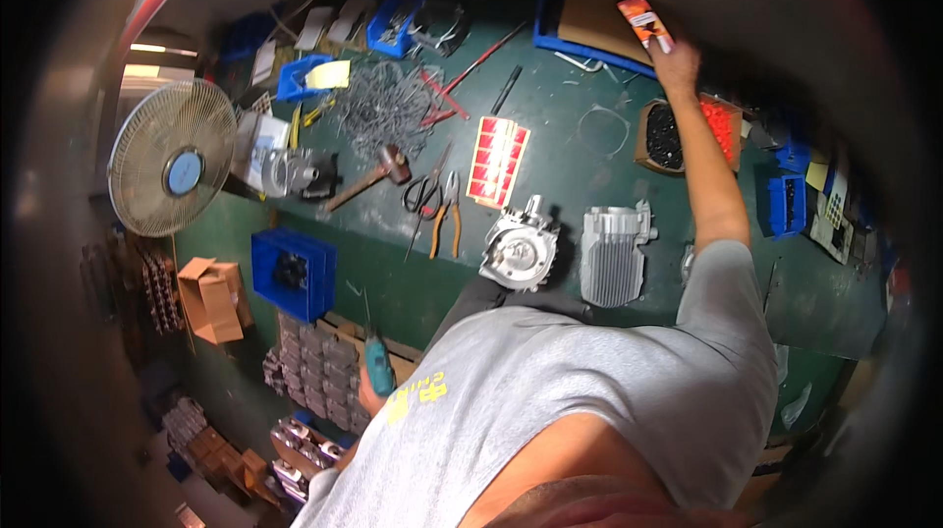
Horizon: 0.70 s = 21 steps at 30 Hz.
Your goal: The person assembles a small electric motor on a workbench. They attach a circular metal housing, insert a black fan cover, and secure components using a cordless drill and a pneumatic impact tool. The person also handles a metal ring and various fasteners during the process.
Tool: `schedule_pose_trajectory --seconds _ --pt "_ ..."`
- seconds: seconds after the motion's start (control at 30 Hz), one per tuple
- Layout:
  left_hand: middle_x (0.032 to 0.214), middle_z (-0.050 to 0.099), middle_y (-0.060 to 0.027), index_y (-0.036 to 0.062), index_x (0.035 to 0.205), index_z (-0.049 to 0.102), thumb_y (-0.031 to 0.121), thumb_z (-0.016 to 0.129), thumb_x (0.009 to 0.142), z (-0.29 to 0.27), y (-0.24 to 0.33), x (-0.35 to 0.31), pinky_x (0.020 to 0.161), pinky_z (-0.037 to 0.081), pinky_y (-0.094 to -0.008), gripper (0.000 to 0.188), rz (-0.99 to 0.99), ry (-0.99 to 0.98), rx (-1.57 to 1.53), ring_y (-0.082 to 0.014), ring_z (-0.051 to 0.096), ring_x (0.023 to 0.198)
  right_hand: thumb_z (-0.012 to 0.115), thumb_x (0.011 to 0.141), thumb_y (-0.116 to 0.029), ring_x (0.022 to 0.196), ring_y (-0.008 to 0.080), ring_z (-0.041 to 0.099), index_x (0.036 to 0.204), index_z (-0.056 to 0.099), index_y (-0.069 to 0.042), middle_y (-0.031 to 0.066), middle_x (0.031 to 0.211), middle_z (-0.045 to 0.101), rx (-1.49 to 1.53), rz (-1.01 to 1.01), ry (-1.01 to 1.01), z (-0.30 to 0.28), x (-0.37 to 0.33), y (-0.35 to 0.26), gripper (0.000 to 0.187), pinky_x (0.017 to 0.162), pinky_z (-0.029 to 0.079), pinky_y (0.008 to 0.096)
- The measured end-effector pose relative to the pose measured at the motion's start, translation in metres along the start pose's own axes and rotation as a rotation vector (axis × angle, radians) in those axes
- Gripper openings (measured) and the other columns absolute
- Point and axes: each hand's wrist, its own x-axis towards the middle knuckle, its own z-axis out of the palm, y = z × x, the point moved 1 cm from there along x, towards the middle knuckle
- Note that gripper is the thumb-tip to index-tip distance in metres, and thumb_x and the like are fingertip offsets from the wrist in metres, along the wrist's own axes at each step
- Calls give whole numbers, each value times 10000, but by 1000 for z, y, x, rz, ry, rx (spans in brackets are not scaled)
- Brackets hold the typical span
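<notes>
At the far right of the bench my right hand is stretched out over a brown cardboard sheet. Its fingers close on a flat, orange-and-white rectangular thing; whether it is a phone or a packet I cannot tell. Low on the left, my left hand is wrapped around a teal electric screwdriver, its thin bit pointing away from me; the hand is partly hidden. In front of my body a silver metal housing sits on the bench edge. A finned metal casting lies to its right.
A mallet, scissors, orange-handled pliers and a red-and-white label sheet lie mid-bench. Small boxes hold black parts and red parts. A fan and blue bin stand left.
</notes>
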Motion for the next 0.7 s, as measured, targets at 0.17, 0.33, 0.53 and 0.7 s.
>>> schedule_pose_trajectory --seconds 0.17,0.33,0.53,0.7 --pt "1176 684 -209 38 1326 587 121 722 863 20 44 97 938 510 -428 489 436 68 9 -383 661 1084 763 848 -198 933 363 691 1147 715 -26 179 1063 733 1 -358 349 -49 -74 -47 348 870 552 422" --pt "1253 612 -203 51 1396 522 91 732 796 57 123 221 1016 409 -485 637 877 -62 167 -412 545 1166 748 870 -114 927 184 713 1178 702 -3 119 1051 748 417 189 100 -81 -197 -83 331 842 562 314" --pt "1170 613 -156 86 1403 494 31 776 710 123 197 309 969 424 -481 751 1015 -83 495 -381 554 1132 714 908 -70 1016 173 681 1244 642 52 133 1147 709 526 509 -69 -108 -359 -151 365 880 549 294" --pt "1166 631 -165 86 1355 543 19 700 762 158 208 335 1004 411 -484 617 1081 -140 577 -364 567 1154 741 908 -123 1109 217 669 1269 619 69 184 1213 694 694 695 -58 -90 -442 -188 426 939 540 333"
